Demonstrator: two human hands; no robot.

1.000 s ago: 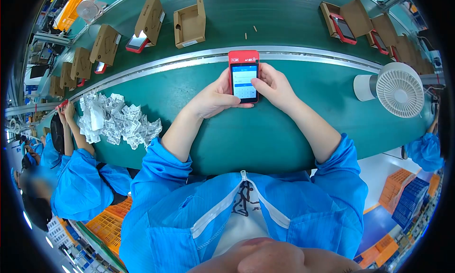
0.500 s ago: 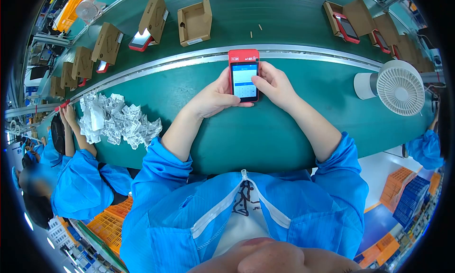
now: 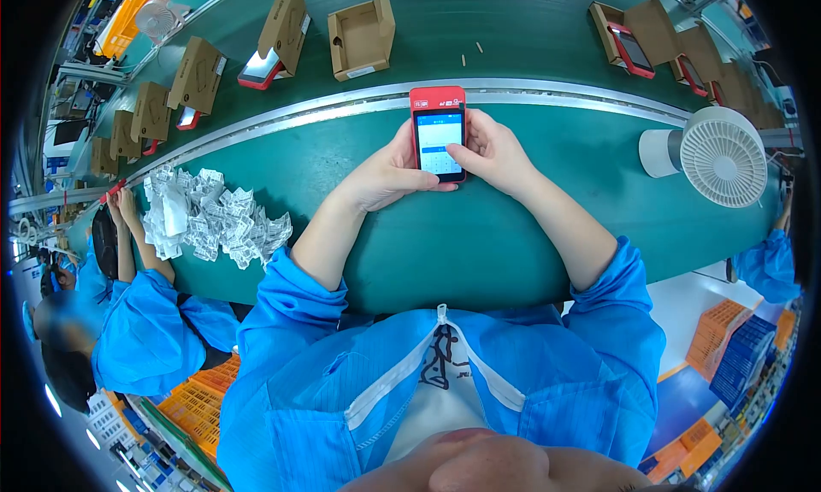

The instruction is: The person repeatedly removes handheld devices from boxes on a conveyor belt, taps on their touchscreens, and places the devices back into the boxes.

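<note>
A red handheld payment terminal (image 3: 438, 99) is held upright above the green work surface, its lit screen showing a keypad. My left hand (image 3: 389, 174) grips its left side and lower edge, with the thumb along the bottom of the screen. My right hand (image 3: 499, 154) holds the right edge, and its thumb lies over the keypad on the screen. The fingers behind the terminal are partly hidden. To the left of my left forearm lies a heap of crumpled printed paper slips (image 3: 209, 214).
Beyond a metal rail (image 3: 342, 106), an open cardboard box (image 3: 359, 43) and several boxes with red terminals (image 3: 259, 69) stand on the green belt. A white fan (image 3: 723, 157) stands at right. A co-worker in a blue jacket (image 3: 154, 329) is at left.
My right thumb has moved down and left across the screen's keypad. The boxes on the belt have shifted slightly to the right. Both hands still hold the terminal.
</note>
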